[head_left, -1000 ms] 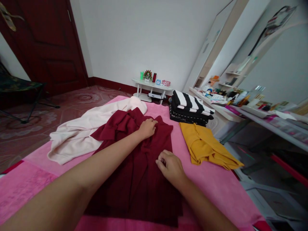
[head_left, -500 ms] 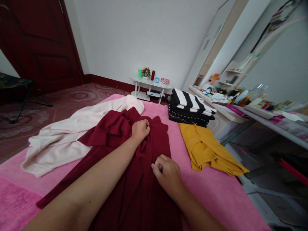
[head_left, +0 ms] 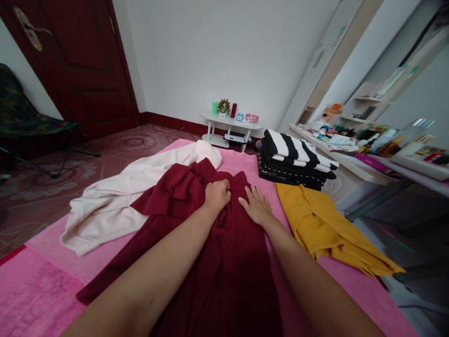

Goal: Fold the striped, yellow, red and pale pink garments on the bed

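Observation:
A dark red garment (head_left: 242,262) lies spread over the pink bed cover (head_left: 245,161), its upper part bunched and its long lower part running toward me. My left hand (head_left: 218,194) is closed on the gathered cloth near its middle. Flat on the right edge of the same garment rests my right hand (head_left: 257,204), fingers spread and holding nothing. A pale pink garment (head_left: 119,192) is laid loosely to the left, partly under the red one. To the right of my right hand is a mustard yellow garment (head_left: 326,220), roughly folded.
Behind the yellow garment stands a folded stack with a black-and-white striped piece (head_left: 298,150) on top. A cluttered dressing table (head_left: 351,159) borders the bed at right. Beyond the bed's far edge is a small white table (head_left: 231,121). A folding chair (head_left: 35,117) stands at left.
My right hand has moved forward from a curled pose and now lies with fingers spread on the red garment's upper right edge. My left hand keeps its hold. The view has shifted left.

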`<state>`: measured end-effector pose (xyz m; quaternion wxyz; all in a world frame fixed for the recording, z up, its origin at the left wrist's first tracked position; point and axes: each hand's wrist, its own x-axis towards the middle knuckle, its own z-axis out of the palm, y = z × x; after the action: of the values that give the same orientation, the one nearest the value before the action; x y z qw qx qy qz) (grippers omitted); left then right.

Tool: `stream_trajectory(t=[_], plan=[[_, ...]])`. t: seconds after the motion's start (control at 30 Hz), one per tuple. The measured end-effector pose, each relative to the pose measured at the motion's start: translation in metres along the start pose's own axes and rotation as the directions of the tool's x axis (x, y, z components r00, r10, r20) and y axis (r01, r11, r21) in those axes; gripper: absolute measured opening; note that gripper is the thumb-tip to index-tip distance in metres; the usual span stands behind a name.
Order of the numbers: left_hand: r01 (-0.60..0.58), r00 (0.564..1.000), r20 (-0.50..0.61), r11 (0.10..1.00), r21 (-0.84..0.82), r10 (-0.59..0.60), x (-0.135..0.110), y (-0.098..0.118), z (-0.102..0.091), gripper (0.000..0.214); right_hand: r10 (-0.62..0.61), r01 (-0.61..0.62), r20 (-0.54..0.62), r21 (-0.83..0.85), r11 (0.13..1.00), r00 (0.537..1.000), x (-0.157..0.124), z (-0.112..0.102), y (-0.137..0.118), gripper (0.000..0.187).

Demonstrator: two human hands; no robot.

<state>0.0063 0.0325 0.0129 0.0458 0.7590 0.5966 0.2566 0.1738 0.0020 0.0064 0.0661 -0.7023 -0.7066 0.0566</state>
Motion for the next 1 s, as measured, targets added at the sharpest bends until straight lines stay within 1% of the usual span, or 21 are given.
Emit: stream_trajectory(t=[0.07,0.1,0.17,0.23,0.27,0.33,0.4,0.47,0.5,0.53,0.57,0.6,0.63,0.67,0.7,0.73,0.77,0.83,0.87,0.93,1.0], plan=[[0.002,1.0,-0.004,0.999,-0.036,-0.002,0.0,-0.001,0.0,0.015,0.031,-0.03,0.055,-0.018,0.999,0.998,-0.004,-0.003,-0.006,0.066],[0.0,1.0,-0.007,0.999,-0.053,-0.001,-0.001,-0.001,0.0,0.016,0.037,-0.036,0.06,-0.026,0.999,0.998,-0.01,-0.005,-0.011,0.065],[-0.005,1.0,-0.008,0.997,-0.082,0.004,-0.001,-0.002,0.0,0.016,-0.005,0.005,-0.002,-0.034,0.999,1.0,-0.029,-0.006,-0.024,0.063],[-0.009,1.0,0.003,0.995,-0.103,0.01,-0.002,-0.003,0.0,0.015,-0.09,0.088,-0.097,-0.026,0.996,0.991,-0.049,-0.001,-0.038,0.061],[-0.015,1.0,0.011,0.993,-0.117,0.016,-0.002,-0.003,0.0,0.014,-0.122,0.121,-0.127,-0.018,0.992,0.984,-0.059,0.004,-0.043,0.059],[-0.031,0.999,0.038,0.988,-0.152,0.038,-0.002,-0.005,-0.002,0.014,-0.136,0.137,-0.137,-0.004,0.991,0.981,-0.072,0.012,-0.051,0.058],[-0.057,0.994,0.08,0.981,-0.187,0.073,-0.003,-0.007,-0.008,0.014,-0.116,0.116,-0.128,0.0,0.993,0.985,-0.077,0.017,-0.054,0.057],[-0.088,0.986,0.118,0.972,-0.217,0.115,-0.005,-0.013,-0.023,0.015,-0.106,0.107,-0.125,0.002,0.994,0.986,-0.078,0.018,-0.053,0.058],[-0.098,0.983,0.127,0.968,-0.23,0.13,-0.007,-0.018,-0.034,0.018,-0.104,0.105,-0.128,0.004,0.994,0.986,-0.077,0.018,-0.053,0.057],[-0.11,0.985,0.108,0.967,-0.231,0.138,-0.009,-0.024,-0.047,0.023,-0.101,0.103,-0.134,0.008,0.995,0.986,-0.077,0.017,-0.052,0.057],[-0.127,0.989,0.055,0.971,-0.205,0.141,-0.013,-0.031,-0.063,0.03,-0.099,0.102,-0.142,0.013,0.995,0.985,-0.076,0.016,-0.052,0.057],[-0.138,0.99,-0.022,0.979,-0.15,0.136,-0.017,-0.039,-0.079,0.037,-0.098,0.102,-0.15,0.017,0.995,0.984,-0.076,0.015,-0.052,0.056],[-0.137,0.984,-0.12,0.989,-0.061,0.129,-0.021,-0.048,-0.095,0.044,-0.098,0.103,-0.159,0.02,0.995,0.982,-0.077,0.015,-0.051,0.056],[-0.111,0.972,-0.203,0.993,0.048,0.118,-0.025,-0.057,-0.111,0.05,-0.102,0.107,-0.166,0.024,0.994,0.981,-0.077,0.015,-0.052,0.056],[-0.059,0.962,-0.256,0.987,0.15,0.097,-0.029,-0.067,-0.124,0.056,-0.104,0.111,-0.171,0.028,0.993,0.98,-0.078,0.015,-0.052,0.056],[0.004,0.958,-0.278,0.971,0.238,0.064,-0.033,-0.076,-0.135,0.062,-0.105,0.113,-0.177,0.034,0.993,0.979,-0.078,0.015,-0.052,0.056],[0.066,0.966,-0.26,0.952,0.298,0.014,-0.036,-0.084,-0.142,0.068,-0.105,0.114,-0.181,0.041,0.993,0.978,-0.079,0.016,-0.052,0.056],[0.147,0.982,-0.163,0.921,0.361,-0.093,-0.041,-0.1,-0.148,0.072,-0.102,0.115,-0.19,0.061,0.991,0.977,-0.079,0.016,-0.051,0.055],[0.166,0.985,-0.107,0.913,0.372,-0.136,-0.042,-0.106,-0.148,0.068,-0.099,0.116,-0.196,0.073,0.991,0.976,-0.079,0.017,-0.051,0.055],[0.183,0.982,-0.028,0.915,0.361,-0.185,-0.043,-0.117,-0.144,0.052,-0.098,0.12,-0.208,0.099,0.988,0.973,-0.078,0.017,-0.049,0.054],[0.187,0.981,-0.008,0.939,0.29,-0.193,-0.04,-0.125,-0.14,0.037,-0.097,0.127,-0.216,0.129,0.984,0.972,-0.077,0.018,-0.048,0.053]])
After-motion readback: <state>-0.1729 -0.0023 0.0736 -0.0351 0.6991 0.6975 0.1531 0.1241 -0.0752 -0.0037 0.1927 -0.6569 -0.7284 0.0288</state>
